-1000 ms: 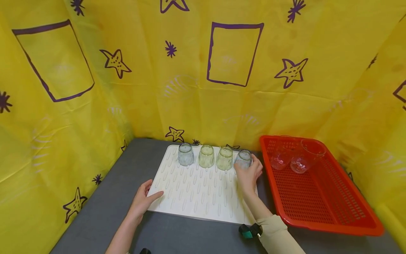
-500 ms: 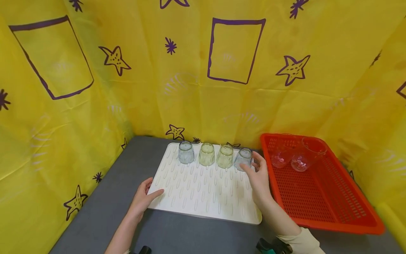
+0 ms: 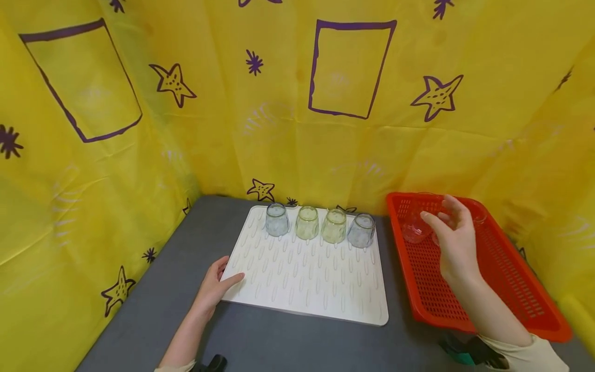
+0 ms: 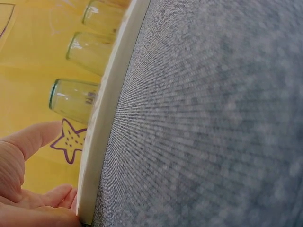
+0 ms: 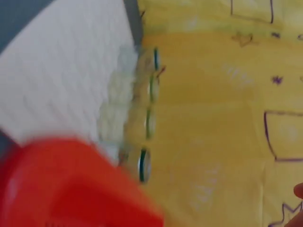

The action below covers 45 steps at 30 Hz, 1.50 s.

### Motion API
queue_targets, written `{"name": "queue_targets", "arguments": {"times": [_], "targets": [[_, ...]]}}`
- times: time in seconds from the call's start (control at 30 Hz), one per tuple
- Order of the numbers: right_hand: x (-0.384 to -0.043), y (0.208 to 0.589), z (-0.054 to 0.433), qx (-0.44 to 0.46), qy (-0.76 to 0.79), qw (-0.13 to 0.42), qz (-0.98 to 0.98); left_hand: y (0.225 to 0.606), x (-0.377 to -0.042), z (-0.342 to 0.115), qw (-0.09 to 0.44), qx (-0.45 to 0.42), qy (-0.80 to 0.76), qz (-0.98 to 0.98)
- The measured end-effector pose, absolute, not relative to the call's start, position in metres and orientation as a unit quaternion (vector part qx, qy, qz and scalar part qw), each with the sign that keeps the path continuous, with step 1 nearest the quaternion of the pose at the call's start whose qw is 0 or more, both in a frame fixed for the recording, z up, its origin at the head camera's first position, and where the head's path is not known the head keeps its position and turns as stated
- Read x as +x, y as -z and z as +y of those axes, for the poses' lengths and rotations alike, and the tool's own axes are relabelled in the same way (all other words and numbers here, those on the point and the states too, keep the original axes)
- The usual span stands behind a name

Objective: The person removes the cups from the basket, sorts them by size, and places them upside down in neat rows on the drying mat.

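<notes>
My left hand (image 3: pixel 215 285) rests at the left edge of a white ribbed drying mat (image 3: pixel 302 281). In the left wrist view its fingers touch the mat's edge, while the thumb (image 4: pixel 40 137) reaches out above the surface. Along the back of the mat stand several glass tumblers in a row: a bluish glass (image 3: pixel 277 221) at the left end, two greenish ones, and another bluish glass (image 3: pixel 362 231) at the right end. My right hand (image 3: pixel 457 243) is over the red basket (image 3: pixel 405 279), thumb and fingers apart, holding nothing. Clear glasses (image 3: pixel 413 232) lie in the basket's far end, partly hidden behind that hand.
The dark grey table (image 3: pixel 176 294) runs under the mat and basket. Yellow cloth (image 3: pixel 288 150) with purple drawings hangs close behind and on both sides. The basket's raised rim stands just right of the mat.
My right hand has let go of the bluish glass at the row's right end and moved right, over the basket. The glass stays on the mat. The left hand keeps its place.
</notes>
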State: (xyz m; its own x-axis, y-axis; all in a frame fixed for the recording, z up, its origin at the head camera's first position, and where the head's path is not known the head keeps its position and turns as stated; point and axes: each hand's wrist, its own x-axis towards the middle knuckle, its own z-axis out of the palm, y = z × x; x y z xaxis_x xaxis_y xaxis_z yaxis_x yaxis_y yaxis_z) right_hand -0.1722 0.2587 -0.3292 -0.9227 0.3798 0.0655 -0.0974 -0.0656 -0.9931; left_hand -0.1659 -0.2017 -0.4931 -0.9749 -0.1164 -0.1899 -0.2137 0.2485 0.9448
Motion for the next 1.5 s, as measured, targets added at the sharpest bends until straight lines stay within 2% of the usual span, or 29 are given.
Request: {"name": "queue_targets", "arguments": {"times": [0.23,0.53,0.8,1.17,1.5], "targets": [[-0.190,0.325,0.310,-0.173,-0.702,0.204,-0.660,0.491,-0.168,-0.201,0.039,-0.107,-0.603,0.789],[-0.211,0.345,0.351,-0.255,-0.564,0.154,-0.770,0.489,-0.166,-0.202,0.039,-0.107,-0.602,0.790],[-0.222,0.363,0.365,-0.269,-0.507,0.123,-0.809,0.493,-0.164,-0.204,0.041,-0.113,-0.599,0.792],[-0.235,0.381,0.380,-0.282,-0.506,0.061,-0.813,0.494,-0.163,-0.203,0.035,-0.116,-0.602,0.790],[-0.245,0.396,0.391,-0.289,-0.504,0.042,-0.813,0.494,-0.165,-0.201,0.037,-0.114,-0.602,0.790]]}}
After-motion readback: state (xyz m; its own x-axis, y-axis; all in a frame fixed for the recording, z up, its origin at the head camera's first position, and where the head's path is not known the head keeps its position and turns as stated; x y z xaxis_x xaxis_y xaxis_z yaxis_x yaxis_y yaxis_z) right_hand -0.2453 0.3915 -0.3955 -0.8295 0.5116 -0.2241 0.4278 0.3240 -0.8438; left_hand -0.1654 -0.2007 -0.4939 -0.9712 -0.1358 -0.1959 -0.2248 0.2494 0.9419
